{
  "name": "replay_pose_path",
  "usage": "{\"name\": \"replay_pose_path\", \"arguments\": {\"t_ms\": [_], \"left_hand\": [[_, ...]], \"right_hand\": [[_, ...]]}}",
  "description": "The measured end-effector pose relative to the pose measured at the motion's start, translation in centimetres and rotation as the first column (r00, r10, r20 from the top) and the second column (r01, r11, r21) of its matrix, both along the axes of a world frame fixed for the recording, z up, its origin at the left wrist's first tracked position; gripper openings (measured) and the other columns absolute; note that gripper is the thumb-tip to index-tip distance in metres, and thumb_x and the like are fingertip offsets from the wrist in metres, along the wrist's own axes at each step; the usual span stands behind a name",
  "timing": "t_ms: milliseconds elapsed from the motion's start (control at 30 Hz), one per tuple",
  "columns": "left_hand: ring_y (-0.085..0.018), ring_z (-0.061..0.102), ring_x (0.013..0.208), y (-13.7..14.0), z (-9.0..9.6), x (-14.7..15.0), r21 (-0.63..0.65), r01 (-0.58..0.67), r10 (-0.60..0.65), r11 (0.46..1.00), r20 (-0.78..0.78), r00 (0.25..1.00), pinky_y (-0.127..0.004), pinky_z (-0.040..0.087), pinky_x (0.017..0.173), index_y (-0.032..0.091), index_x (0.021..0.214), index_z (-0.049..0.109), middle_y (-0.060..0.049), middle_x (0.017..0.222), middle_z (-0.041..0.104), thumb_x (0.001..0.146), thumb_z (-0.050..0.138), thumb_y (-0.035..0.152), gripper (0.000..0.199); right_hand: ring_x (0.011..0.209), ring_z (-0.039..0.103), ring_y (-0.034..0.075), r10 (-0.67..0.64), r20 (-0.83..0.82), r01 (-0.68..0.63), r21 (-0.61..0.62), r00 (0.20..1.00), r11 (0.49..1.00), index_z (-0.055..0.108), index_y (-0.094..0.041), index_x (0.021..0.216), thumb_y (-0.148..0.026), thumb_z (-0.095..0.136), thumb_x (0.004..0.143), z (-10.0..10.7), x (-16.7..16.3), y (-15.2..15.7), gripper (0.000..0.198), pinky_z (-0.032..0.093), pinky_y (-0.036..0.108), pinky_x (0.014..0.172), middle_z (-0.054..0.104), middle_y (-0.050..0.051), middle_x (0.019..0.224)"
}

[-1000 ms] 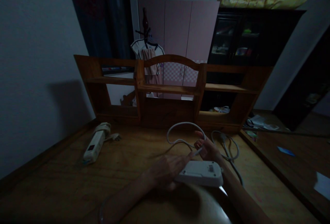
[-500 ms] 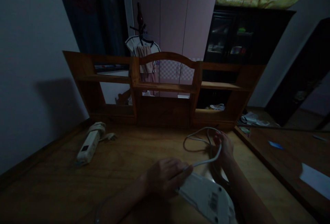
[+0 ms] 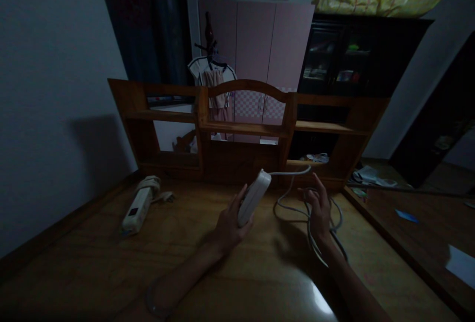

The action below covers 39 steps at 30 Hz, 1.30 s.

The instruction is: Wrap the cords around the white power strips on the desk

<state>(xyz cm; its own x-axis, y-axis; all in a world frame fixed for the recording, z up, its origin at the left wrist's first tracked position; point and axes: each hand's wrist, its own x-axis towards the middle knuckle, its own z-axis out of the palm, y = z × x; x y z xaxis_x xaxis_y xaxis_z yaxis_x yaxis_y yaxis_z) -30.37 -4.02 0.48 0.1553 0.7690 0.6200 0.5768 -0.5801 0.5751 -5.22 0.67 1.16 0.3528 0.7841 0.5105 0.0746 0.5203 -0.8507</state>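
My left hand (image 3: 230, 223) is closed around a white power strip (image 3: 255, 197), which is held tilted above the wooden desktop with its narrow side showing. From its upper end a pale cord (image 3: 287, 173) runs right, loops and falls to the desk. My right hand (image 3: 319, 210) is beside the cord, index finger raised and thumb apart, the fingers not closed on it. Coils of the cord hang or lie behind and below this hand; whether they touch it I cannot tell. A second power strip (image 3: 136, 211), its cord wrapped round one end, lies on the desk's left.
A wooden shelf unit (image 3: 243, 129) stands along the desktop's (image 3: 208, 282) far edge. A raised wooden edge (image 3: 393, 243) borders the right side. Beyond it are a blue card (image 3: 406, 216) and a white sheet (image 3: 461, 265). The room is dim.
My left hand has lifted and turned the power strip from underside-up near the front to on edge, farther forward. My right hand has let go of the cord and its fingers have spread.
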Motion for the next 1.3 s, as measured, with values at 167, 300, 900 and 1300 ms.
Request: {"name": "replay_pose_path", "arguments": {"t_ms": [167, 300, 900, 1300], "left_hand": [[-0.026, 0.051, 0.113, -0.2, -0.2, 0.1, 0.048, 0.173, -0.15, 0.984, -0.307, 0.94, -0.04, 0.044, 0.094, 0.024, 0.148, 0.008, -0.011, 0.137, 0.044, 0.08, 0.052, 0.031, 0.081], [-0.028, 0.05, 0.113, -0.4, -0.3, 0.4, 0.075, 0.337, -0.265, 0.938, -0.472, 0.841, -0.042, 0.041, 0.097, 0.018, 0.148, 0.003, -0.014, 0.134, 0.046, 0.083, 0.049, 0.038, 0.083], [-0.027, 0.048, 0.111, 0.9, -1.6, 0.2, -0.051, -0.089, 0.06, 0.995, -0.416, 0.907, -0.041, 0.039, 0.097, 0.02, 0.147, 0.007, -0.011, 0.125, 0.05, 0.068, 0.059, 0.018, 0.095], [-0.028, 0.06, 0.103, -0.2, -0.6, 1.4, -0.326, 0.025, -0.073, 0.945, -0.135, 0.988, -0.039, 0.047, 0.086, 0.025, 0.141, 0.03, -0.01, 0.122, 0.058, 0.064, 0.072, 0.048, 0.091]], "right_hand": [[0.124, 0.043, 0.025, -0.137, 0.449, 0.034, 0.23, 0.883, 0.973, 0.027, -0.033, 0.143, -0.023, 0.059, 0.081, 0.4, -1.3, -1.0, 0.071, 0.046, 0.041, 0.09, 0.032, 0.006, 0.147], [0.134, 0.031, 0.027, -0.227, 0.624, 0.003, 0.338, 0.748, 0.941, 0.032, -0.033, 0.141, -0.019, 0.054, 0.084, 0.4, -1.3, -0.6, 0.063, 0.032, 0.049, 0.106, 0.03, 0.003, 0.149], [0.126, 0.041, 0.025, -0.272, 0.705, 0.013, 0.35, 0.655, 0.937, 0.059, -0.035, 0.12, -0.023, 0.049, 0.091, -0.5, -0.6, -0.2, 0.033, 0.029, 0.051, 0.106, 0.057, 0.001, 0.127], [0.095, 0.058, 0.024, -0.041, 0.716, -0.116, 0.169, 0.697, 0.979, 0.066, -0.029, 0.101, -0.032, 0.05, 0.09, -0.2, 0.1, 0.4, 0.02, 0.038, 0.043, 0.094, 0.067, 0.004, 0.096]]}}
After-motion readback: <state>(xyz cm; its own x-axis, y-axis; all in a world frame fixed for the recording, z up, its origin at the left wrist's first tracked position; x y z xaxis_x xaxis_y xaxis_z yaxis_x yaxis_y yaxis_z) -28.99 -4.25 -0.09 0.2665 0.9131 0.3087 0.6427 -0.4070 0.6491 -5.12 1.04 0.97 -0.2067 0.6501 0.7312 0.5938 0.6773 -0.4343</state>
